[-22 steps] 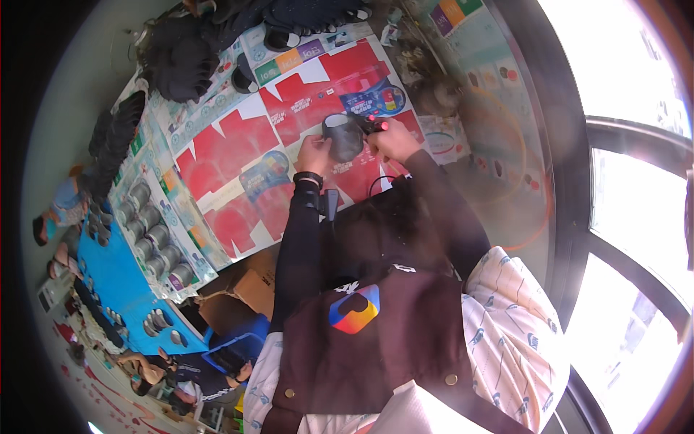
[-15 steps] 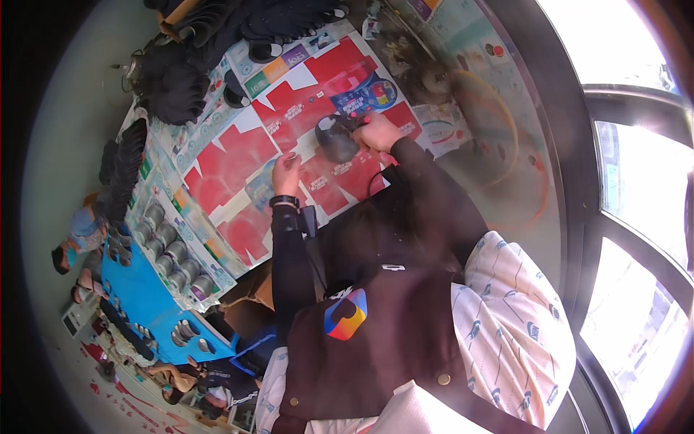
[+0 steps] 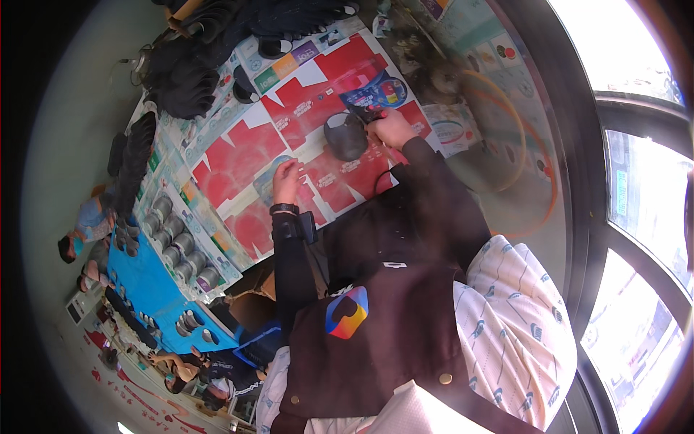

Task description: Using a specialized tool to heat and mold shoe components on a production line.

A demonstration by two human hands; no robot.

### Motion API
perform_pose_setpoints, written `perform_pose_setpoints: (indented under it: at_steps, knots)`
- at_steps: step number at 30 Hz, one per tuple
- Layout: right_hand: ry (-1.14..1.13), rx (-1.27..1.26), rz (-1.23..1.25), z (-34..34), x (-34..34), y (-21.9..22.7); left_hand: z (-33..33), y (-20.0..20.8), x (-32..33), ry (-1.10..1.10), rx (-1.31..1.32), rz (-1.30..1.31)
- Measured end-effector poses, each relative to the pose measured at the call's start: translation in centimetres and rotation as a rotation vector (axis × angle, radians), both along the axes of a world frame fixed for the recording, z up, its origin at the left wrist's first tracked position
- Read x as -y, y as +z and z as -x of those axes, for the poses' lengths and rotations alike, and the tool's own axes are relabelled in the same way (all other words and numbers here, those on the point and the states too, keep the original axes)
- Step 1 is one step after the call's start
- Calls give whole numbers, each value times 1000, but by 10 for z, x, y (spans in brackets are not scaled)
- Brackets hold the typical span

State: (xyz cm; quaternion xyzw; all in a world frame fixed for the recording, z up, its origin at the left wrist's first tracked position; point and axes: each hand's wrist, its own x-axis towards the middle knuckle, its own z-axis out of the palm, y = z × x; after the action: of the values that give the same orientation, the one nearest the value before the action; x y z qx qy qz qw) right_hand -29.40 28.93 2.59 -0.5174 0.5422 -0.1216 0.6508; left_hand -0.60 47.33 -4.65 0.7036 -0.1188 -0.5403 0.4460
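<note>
My right hand [image 3: 392,129] is closed around a small dark hand tool [image 3: 366,113] with a red part; its exact kind is hard to make out. Right beside the tool is a black rounded piece [image 3: 345,137] with a lighter grey patch, resembling a shoe insole, over the red printed sheets [image 3: 296,119]. Whether the tool touches it cannot be told. My left hand [image 3: 287,181] hovers left of the piece, over the sheets, fingers loosely bent and apart, with nothing visible in them. A dark band circles the left wrist.
Stacks of dark insole-like pieces [image 3: 184,87] line the table's far left. Rows of grey cylindrical items [image 3: 173,242] stand at the left, near a blue table [image 3: 155,304]. Other people [image 3: 90,220] work beyond. An orange hose [image 3: 522,145] loops at the right, near the windows [image 3: 643,181].
The view has shifted slightly. My left hand has moved a little left relative to the sheets, and its fingers have loosened. My right hand keeps its hold on the tool beside the black piece.
</note>
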Motion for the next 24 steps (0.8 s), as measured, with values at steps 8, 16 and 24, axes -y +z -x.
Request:
perform_pose_setpoints:
  at_steps: [8, 16, 24]
  knots:
    - [184, 42, -153, -1, 5, -14, 5, -4, 3, 0, -20, -1]
    - [66, 158, -78, 7, 10, -21, 6, -7, 10, 0, -12, -25]
    - [468, -32, -150, 15, 4, -8, 18, -9, 31, -76, 19, 0]
